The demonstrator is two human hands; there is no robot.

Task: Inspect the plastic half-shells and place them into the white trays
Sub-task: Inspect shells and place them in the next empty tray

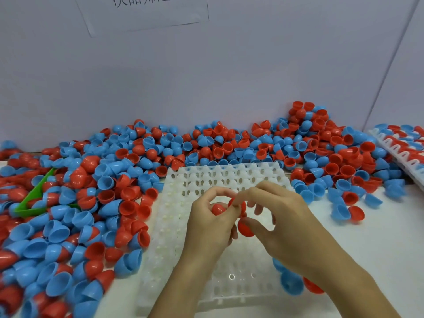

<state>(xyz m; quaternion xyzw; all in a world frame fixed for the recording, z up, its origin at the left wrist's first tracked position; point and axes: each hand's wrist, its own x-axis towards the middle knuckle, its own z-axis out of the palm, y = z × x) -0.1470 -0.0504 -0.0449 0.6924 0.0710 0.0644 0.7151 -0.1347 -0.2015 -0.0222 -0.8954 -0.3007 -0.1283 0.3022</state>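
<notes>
Pale wall panel (229, 76) behind, with a taped sheet (142, 12) of partly cut-off print. Heap of red and blue half-shells (103, 180) spread across the table's left and rear. White tray (206, 177), centre, its visible pockets unfilled; second tray (403, 152) at right edge, loaded with shells. Green scoop (34, 198), half buried at left. Left hand (211, 223), fingers curled round a red half-shell (217, 209) above the centre tray. Right hand (282, 216), pinching further red half-shells (245, 228).
</notes>
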